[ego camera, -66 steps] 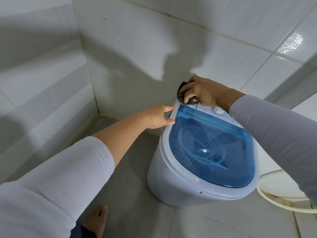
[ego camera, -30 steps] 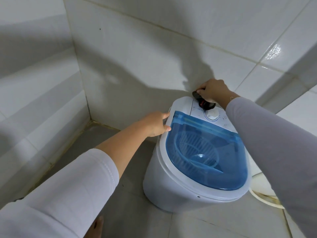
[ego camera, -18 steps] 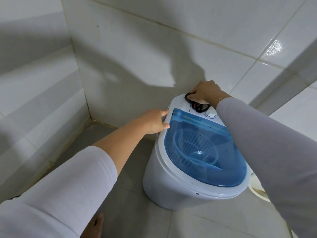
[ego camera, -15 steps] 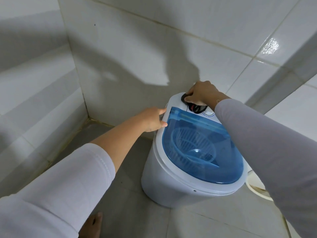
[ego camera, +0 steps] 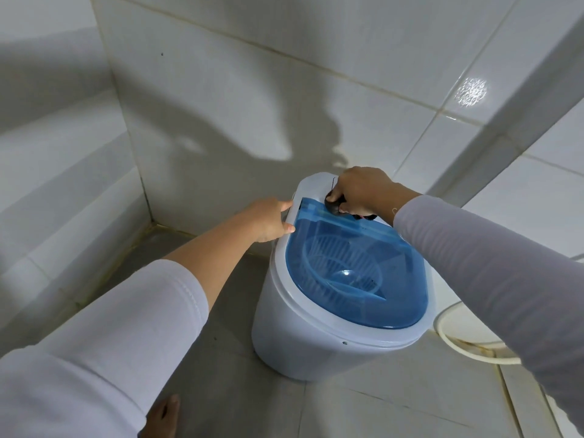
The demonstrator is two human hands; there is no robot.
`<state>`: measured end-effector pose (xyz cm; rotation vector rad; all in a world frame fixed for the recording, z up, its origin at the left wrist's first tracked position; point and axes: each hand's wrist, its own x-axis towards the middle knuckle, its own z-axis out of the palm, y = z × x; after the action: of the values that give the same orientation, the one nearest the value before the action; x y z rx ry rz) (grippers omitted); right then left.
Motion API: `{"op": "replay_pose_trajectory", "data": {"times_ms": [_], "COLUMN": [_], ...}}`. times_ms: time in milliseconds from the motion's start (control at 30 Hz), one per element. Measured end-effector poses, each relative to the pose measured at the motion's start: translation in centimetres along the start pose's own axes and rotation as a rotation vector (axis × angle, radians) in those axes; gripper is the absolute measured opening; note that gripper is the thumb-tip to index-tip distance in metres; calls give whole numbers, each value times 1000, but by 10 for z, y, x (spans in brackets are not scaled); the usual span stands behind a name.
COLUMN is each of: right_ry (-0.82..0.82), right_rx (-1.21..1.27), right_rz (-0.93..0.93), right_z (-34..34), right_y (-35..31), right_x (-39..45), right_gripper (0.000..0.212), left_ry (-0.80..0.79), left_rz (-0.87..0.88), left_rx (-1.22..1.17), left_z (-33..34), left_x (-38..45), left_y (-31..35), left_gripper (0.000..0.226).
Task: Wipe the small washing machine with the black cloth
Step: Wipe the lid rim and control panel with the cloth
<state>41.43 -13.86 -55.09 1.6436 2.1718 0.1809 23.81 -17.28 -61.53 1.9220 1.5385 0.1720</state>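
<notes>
The small washing machine (ego camera: pixel 303 339) is a white tub with a clear blue lid (ego camera: pixel 357 273), standing on the floor against the tiled wall. My right hand (ego camera: pixel 360 191) is at the back of its top, shut on the black cloth (ego camera: pixel 333 206), which presses on the white panel at the lid's rear edge. Most of the cloth is hidden under my fingers. My left hand (ego camera: pixel 268 221) grips the machine's left rim beside the lid's back corner.
White tiled walls meet in a corner (ego camera: pixel 148 213) to the left. A white hose (ego camera: pixel 467 352) curves over the floor at the right of the machine. My bare foot (ego camera: pixel 164 418) is on the grey floor tiles at the bottom.
My right hand has slid the cloth from the control panel's right side, near the knob, leftward and down to the lid's rear edge. My left hand stays on the rim.
</notes>
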Motion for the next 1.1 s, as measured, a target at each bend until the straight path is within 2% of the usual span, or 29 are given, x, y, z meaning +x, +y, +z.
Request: {"op": "replay_pose_trajectory", "data": {"times_ms": [100, 300, 500, 600, 700, 900, 1100], "right_ry": [8, 161, 172, 155, 132, 161, 179], "right_rx": [-134, -29, -35, -41, -7, 86, 131], "right_rz": [5, 98, -53, -127, -145, -80, -3], "right_z": [-13, -40, -25, -13, -7, 8, 16], "right_y": [8, 49, 41, 40, 45, 62, 71], "right_x": [0, 5, 26, 31, 32, 34, 23], "right_gripper": [28, 36, 38, 39, 40, 42, 39], "left_ry": [-10, -62, -133, -159, -100, -131, -118], "left_rz": [5, 39, 123, 144, 165, 165, 122], "left_rx": [42, 203, 404, 353, 347, 478, 478], "left_z": [-1, -11, -22, -28, -34, -24, -15], "left_x": [1, 9, 16, 20, 30, 50, 58], "left_y": [1, 7, 22, 31, 43, 54, 45], "left_gripper": [68, 80, 84, 78, 72, 70, 69]}}
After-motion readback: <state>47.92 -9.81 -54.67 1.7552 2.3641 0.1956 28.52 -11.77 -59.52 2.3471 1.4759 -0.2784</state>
